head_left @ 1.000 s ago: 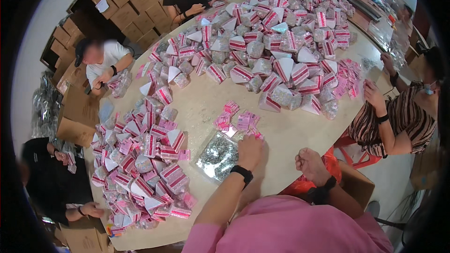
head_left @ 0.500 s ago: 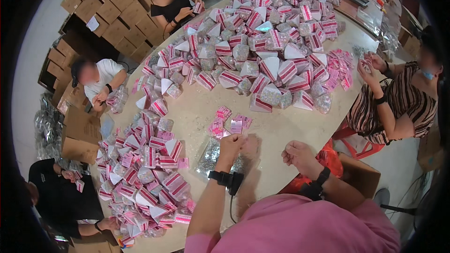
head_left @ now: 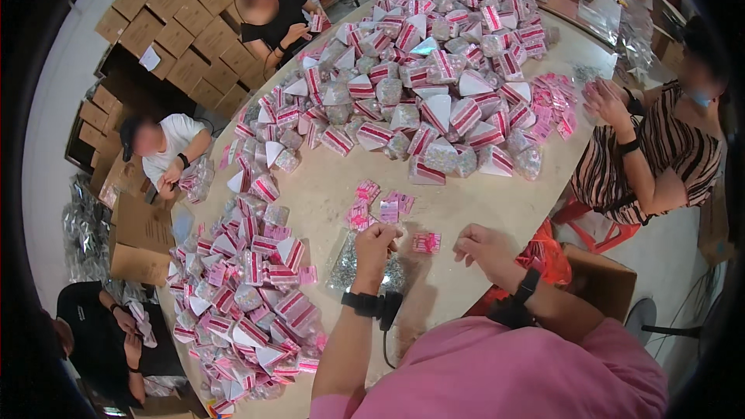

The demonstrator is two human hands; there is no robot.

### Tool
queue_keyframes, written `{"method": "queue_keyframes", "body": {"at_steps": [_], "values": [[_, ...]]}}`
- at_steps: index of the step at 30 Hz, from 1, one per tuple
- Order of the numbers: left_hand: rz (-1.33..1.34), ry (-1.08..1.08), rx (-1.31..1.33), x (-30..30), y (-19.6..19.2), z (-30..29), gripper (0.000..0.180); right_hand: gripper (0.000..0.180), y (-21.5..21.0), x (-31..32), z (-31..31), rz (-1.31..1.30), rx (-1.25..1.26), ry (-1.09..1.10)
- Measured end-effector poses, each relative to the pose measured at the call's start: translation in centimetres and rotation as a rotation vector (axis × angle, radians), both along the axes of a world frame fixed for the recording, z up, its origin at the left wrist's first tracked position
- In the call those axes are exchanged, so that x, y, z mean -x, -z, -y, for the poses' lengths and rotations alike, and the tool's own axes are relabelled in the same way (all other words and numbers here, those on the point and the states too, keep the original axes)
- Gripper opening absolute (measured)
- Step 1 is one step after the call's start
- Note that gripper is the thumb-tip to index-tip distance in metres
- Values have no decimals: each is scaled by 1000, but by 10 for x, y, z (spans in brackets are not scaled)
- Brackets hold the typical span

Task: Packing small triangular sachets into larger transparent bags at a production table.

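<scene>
My left hand (head_left: 375, 248) is closed in a pinch above a clear plastic bag of small silvery pieces (head_left: 345, 264). Anything between its fingertips is too small to make out. To its right, a small pink card (head_left: 426, 243) with a brighter pink piece on it lies on the table, between my two hands. My right hand (head_left: 483, 248) hovers near the table edge, fingers bent and tips close together; what they hold, if anything, does not show. Just beyond my left hand sit several more pink cards (head_left: 380, 206).
A large heap of clear bags with pink-and-white cards (head_left: 434, 93) covers the far table (head_left: 497, 206). Another heap (head_left: 248, 287) lies at the left. Several people work around the table. A red plastic bag (head_left: 547, 256) and an open carton (head_left: 601, 283) stand at my right.
A pink card now shows on the table between my hands. My right hand has shifted slightly left and its fingers reach further forward. My left hand stays nearly in place.
</scene>
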State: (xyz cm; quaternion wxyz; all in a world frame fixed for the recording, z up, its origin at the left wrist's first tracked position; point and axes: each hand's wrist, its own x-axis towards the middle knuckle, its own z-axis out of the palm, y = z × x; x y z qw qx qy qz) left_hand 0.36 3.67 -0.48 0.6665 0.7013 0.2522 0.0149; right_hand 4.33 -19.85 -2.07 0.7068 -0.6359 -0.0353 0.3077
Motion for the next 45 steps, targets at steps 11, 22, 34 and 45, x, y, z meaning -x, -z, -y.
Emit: {"method": "queue_keyframes", "body": {"at_steps": [11,22,34,45], "values": [[21,124,369,26,-27,46,14,10,-25,5,-39,241,-60,85],[52,250,184,43,-38,54,25,10,-17,9,-45,-19,-291,94],[293,18,-149,54,-51,57,13,15,-39,15,-44,-32,-357,-2],[354,254,-244,52,-67,45,32,16,-40,13,-37,-131,-240,-306]]}}
